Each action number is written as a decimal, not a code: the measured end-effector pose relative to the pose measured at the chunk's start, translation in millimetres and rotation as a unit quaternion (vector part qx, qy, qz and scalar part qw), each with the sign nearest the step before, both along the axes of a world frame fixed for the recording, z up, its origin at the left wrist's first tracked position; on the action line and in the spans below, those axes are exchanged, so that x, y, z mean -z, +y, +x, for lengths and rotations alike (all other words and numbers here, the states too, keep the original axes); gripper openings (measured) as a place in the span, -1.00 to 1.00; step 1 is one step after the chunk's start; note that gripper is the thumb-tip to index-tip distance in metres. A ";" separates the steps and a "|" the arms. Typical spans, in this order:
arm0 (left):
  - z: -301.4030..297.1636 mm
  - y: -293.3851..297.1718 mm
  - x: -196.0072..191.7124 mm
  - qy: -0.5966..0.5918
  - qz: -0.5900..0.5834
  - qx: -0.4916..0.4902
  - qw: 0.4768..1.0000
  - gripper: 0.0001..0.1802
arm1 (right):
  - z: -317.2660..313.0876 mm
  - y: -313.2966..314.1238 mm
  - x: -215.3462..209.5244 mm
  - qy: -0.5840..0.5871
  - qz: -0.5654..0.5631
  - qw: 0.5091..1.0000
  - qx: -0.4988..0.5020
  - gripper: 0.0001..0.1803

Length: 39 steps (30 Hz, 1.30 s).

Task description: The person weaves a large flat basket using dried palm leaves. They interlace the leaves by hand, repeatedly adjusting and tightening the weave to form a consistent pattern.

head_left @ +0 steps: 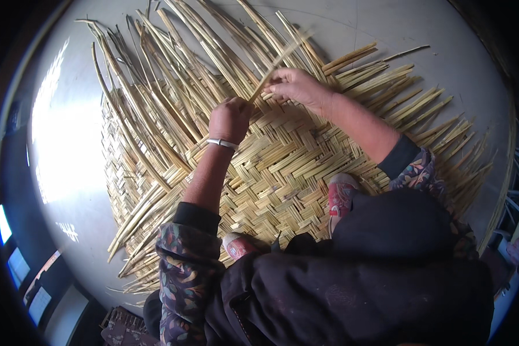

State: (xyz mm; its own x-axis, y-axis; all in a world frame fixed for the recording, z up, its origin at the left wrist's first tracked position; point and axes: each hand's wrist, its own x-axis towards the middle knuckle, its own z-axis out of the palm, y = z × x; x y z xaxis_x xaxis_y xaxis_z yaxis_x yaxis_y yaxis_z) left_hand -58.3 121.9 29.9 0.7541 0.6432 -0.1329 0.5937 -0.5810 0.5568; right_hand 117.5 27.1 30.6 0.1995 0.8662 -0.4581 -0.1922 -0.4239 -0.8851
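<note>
One clench by left hand (230, 120) on long, flat, straw-coloured plant strip (288, 53), slanting up-right out of it; curled right hand (299, 89) alongside, pinch unclear. Could split if bent sharply at grip, or snag free-ended tan stalks (216, 55) beyond; yellowish woven mat (277, 164) beneath.

The woven mat (294, 173) lies on the floor (398, 23), in front of the person. The left shoe (239, 245) is at the near side, and the right shoe (341, 197) is on the mat. The left hand (230, 118) is over the mat. The right hand (299, 87) is to its right and a bit farther away. One thin strip (284, 56) goes from the left hand up past the right fingers. Long stalks (176, 95) lie across the left part. More ends (424, 106) stick out on the right, over the floor.
</note>
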 end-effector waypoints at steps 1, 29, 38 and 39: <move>-0.3 -5.4 3.8 -0.033 -0.014 -0.053 0.998 -0.81 | 3.5 8.6 -4.6 -0.038 0.009 0.999 -0.018 -0.65; -3.0 7.9 40.6 -0.101 -0.310 -0.143 0.935 -0.86 | 4.6 64.7 6.7 0.007 -0.067 0.984 -0.165 -0.64; -2.0 13.2 42.8 -0.085 -0.312 -0.108 0.940 -0.84 | -5.0 44.2 9.2 -0.074 -0.004 0.993 -0.094 -0.70; -1.4 12.4 40.2 -0.079 -0.308 -0.109 0.942 -0.84 | -8.3 40.6 16.4 -0.101 0.022 0.993 -0.063 -0.72</move>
